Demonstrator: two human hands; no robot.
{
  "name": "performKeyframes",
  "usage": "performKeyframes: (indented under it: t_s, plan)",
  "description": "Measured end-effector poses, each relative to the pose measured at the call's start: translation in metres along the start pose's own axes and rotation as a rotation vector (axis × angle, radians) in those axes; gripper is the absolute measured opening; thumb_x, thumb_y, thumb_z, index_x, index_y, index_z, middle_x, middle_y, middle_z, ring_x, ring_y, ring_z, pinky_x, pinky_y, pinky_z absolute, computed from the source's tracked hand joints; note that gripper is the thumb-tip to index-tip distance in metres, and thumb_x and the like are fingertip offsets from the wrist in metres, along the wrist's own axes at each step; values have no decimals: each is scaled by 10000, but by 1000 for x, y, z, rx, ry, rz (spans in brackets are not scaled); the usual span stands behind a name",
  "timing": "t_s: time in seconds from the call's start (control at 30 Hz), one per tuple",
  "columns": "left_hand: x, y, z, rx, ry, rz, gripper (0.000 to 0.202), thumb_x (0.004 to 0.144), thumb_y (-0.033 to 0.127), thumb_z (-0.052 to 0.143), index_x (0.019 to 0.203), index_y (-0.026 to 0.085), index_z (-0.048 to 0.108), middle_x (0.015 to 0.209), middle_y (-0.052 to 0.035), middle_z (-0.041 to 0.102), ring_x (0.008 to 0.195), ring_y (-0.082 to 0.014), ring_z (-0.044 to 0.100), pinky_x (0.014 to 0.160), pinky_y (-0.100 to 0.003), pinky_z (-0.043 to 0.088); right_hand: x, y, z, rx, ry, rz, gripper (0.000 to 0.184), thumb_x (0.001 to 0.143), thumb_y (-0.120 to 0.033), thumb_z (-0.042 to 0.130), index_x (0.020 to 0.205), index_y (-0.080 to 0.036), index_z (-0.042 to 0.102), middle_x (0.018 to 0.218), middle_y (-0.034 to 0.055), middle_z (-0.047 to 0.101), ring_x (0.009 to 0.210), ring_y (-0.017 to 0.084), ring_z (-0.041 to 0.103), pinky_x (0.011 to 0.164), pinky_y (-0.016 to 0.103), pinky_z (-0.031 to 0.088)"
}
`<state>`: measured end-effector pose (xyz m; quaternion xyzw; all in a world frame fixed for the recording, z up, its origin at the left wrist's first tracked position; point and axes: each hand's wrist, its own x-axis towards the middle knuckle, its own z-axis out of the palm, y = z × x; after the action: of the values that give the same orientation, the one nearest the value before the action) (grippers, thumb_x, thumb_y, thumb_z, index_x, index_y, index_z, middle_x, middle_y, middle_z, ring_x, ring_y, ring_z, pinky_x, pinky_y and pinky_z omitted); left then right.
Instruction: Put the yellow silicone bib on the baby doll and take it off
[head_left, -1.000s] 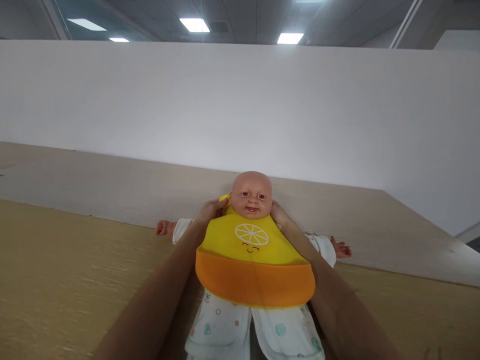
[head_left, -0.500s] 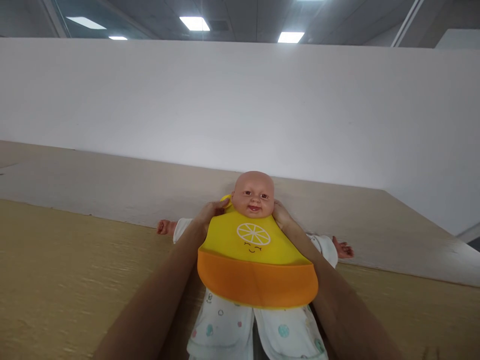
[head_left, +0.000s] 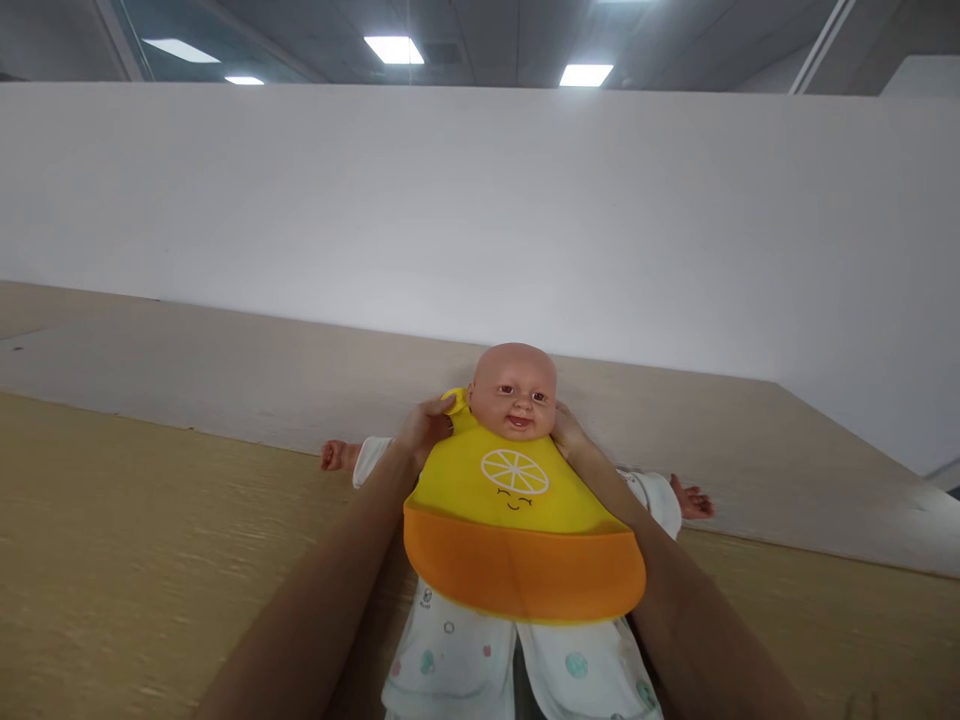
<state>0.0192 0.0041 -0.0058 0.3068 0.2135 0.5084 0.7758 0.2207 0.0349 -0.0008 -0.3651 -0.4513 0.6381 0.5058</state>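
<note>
My left hand [head_left: 424,428] pinches yellow tab [head_left: 451,401] of yellow-orange silicone bib [head_left: 517,560] beside neck of vinyl baby doll [head_left: 513,392]; right hand [head_left: 570,432] pressed at bib's other neck edge, grip unclear. Doll lies lower centre on tan wood counter [head_left: 150,540], long axis pointing away, head far end, hands equally near.

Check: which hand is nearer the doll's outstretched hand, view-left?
Left. The left hand is at the yellow bib's upper corner, a short way from the doll's hand; the right hand is at the bib's opposite upper corner, much farther away.
</note>
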Motion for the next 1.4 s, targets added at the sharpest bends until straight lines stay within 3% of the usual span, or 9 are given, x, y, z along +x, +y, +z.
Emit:
performKeyframes:
  t_s: [0.13, 0.33, 0.57, 0.77, 0.97, 1.23, 1.4]
  plan:
    - [-2, 0, 2, 23, 30, 44, 199, 734, 182, 584, 917, 129, 641, 811, -82, 707, 826, -236, 665, 831, -367, 494, 2, 4, -4, 51, 16, 97, 235, 637, -335, 671, 769, -141, 669, 690, 67, 698, 764, 240, 635, 723, 355, 490]
    - [-3, 1, 4, 47, 34, 43, 274, 740, 192, 563, 1000, 137, 629, 858, -81, 707, 835, -228, 661, 830, -362, 491, 3, 6, -4, 8, 35, 84, 204, 665, -339, 617, 795, -190, 671, 662, 43, 688, 761, 238, 650, 726, 356, 515]
    - [-3, 4, 5, 47, 25, -48, 368, 738, 256, 559, 1080, 128, 597, 899, -102, 704, 857, -250, 660, 844, -377, 477, 6, 7, -9, 31, -8, 140, 207, 660, -327, 618, 806, -187, 664, 693, 46, 698, 790, 237, 655, 728, 359, 523]
    - [-7, 13, 14, 166, 104, -183, 301, 748, 354, 563, 940, 132, 629, 733, -77, 683, 689, -213, 652, 688, -322, 500, 3, 6, -7, 110, -11, 146, 184, 659, -268, 554, 786, -186, 659, 706, 46, 705, 787, 236, 661, 725, 351, 527]
    - [-5, 23, 12, 313, 133, -185, 207, 701, 336, 615, 682, 130, 611, 580, -42, 615, 521, -149, 576, 536, -260, 448, 2, 2, -3, 153, 32, 156, 152, 634, -220, 528, 712, -180, 652, 714, 58, 707, 813, 250, 656, 729, 357, 528]
    - [-10, 27, 15, 524, 184, -66, 185, 646, 270, 693, 590, 110, 620, 547, -42, 612, 450, -113, 520, 474, -243, 391, 2, 5, -6, 106, -19, 125, 132, 612, -253, 582, 717, -201, 642, 725, 50, 704, 806, 246, 650, 736, 367, 523]
    - [-12, 25, 16, 593, 233, -64, 204, 588, 263, 741, 567, 124, 594, 502, -30, 589, 425, -117, 514, 447, -237, 377, 6, 11, -11, 40, -7, 90, 171, 613, -305, 601, 742, -197, 633, 702, 44, 698, 787, 239, 650, 727, 371, 520]
